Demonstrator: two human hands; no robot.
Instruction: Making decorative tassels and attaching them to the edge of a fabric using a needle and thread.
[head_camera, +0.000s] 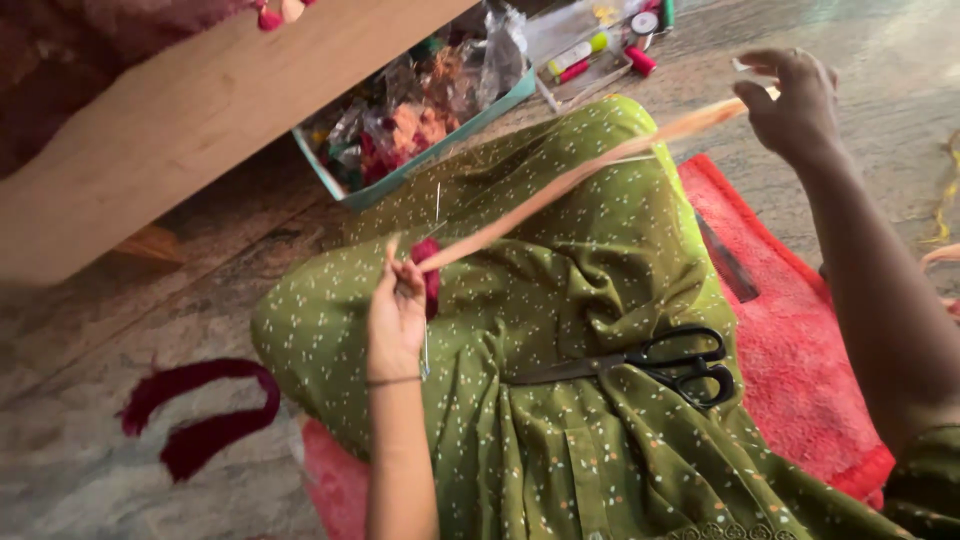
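Note:
My left hand (397, 310) pinches a small dark red tassel (429, 268) above my lap, where a bundle of pale orange thread (580, 176) starts. The thread runs taut up to my right hand (795, 100), which is raised at the upper right and pulls its far end between curled fingers. A thin needle or pin (437, 205) stands near the tassel. Black-handled scissors (650, 366) lie on my green dotted dress (560, 400), between the two hands.
A teal tray (425, 150) full of plastic bags and craft bits sits beyond my knee. Thread spools in a clear box (600, 45) lie further back. A wooden board (190, 120) slants overhead at left. Maroon thread hank (200, 410) lies on the floor; a red mat (800, 360) is under me.

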